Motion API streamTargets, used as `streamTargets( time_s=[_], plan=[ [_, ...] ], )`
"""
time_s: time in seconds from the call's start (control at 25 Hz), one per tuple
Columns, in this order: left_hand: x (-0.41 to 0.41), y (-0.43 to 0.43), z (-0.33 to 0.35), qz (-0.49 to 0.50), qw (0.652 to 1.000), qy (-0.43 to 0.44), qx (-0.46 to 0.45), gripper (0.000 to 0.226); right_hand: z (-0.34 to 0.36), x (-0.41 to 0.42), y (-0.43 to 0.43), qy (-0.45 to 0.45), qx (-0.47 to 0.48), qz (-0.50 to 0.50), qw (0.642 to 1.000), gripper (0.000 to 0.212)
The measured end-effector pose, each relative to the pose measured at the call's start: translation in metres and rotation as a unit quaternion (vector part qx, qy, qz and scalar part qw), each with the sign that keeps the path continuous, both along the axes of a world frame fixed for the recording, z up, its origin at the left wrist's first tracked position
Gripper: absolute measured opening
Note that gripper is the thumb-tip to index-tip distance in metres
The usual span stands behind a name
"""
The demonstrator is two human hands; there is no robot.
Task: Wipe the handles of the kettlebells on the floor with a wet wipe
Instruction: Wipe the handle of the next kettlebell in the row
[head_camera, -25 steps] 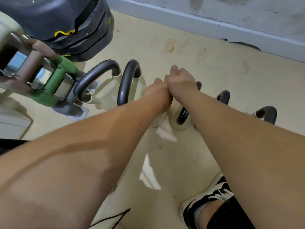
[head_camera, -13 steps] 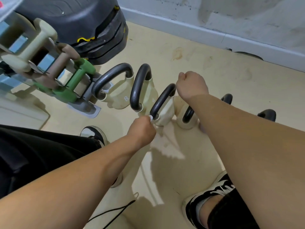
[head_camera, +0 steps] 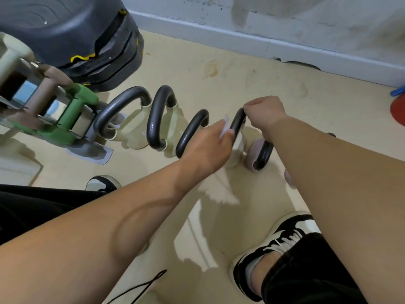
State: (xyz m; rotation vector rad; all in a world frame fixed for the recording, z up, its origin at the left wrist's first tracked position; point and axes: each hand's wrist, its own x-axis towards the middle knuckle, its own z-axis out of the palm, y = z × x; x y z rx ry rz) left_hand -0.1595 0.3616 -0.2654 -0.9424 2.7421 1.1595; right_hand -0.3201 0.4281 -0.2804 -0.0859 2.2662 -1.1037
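Observation:
Several cream kettlebells with dark handles stand in a row on the floor. My right hand (head_camera: 264,113) grips the top of the fourth kettlebell's handle (head_camera: 237,121). My left hand (head_camera: 208,148) pinches a white wet wipe (head_camera: 224,128) against the near side of that same handle. To the left stand the third handle (head_camera: 190,132), the second handle (head_camera: 156,119) and the first handle (head_camera: 118,110). A pinkish kettlebell (head_camera: 255,150) with a dark handle (head_camera: 264,155) sits under my right forearm.
A rack of dumbbells, one of them green (head_camera: 72,115), stands at the left. Stacked black weight plates (head_camera: 94,40) sit behind it. The wall skirting (head_camera: 263,44) runs along the back. A red object (head_camera: 397,109) lies far right. My shoes (head_camera: 278,242) are on the floor.
My left hand moved with the wipe from the third kettlebell's handle to the fourth. My right hand now grips the top of the fourth handle.

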Motion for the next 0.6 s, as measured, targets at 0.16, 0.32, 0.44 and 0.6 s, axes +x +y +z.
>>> streamTargets(
  time_s=[0.16, 0.32, 0.44, 0.6],
  plan=[
    [-0.007, 0.026, -0.017, 0.002, 1.0, 0.016, 0.022, 0.04, -0.011, -0.013, -0.002, -0.032, -0.008, -0.021, 0.999, 0.028],
    [-0.007, 0.012, -0.049, 0.081, 0.991, 0.07, 0.081, 0.043, -0.017, -0.011, -0.001, -0.043, -0.029, -0.037, 0.998, 0.01],
    [-0.015, 0.019, -0.047, 0.065, 0.994, 0.041, 0.078, 0.045, -0.014, -0.011, -0.005, -0.087, -0.053, -0.064, 0.993, 0.017],
    [-0.08, 0.0, -0.042, -0.012, 0.997, -0.078, -0.022, 0.028, -0.002, -0.018, -0.013, -0.114, -0.033, -0.104, 0.987, 0.009]
  ],
)
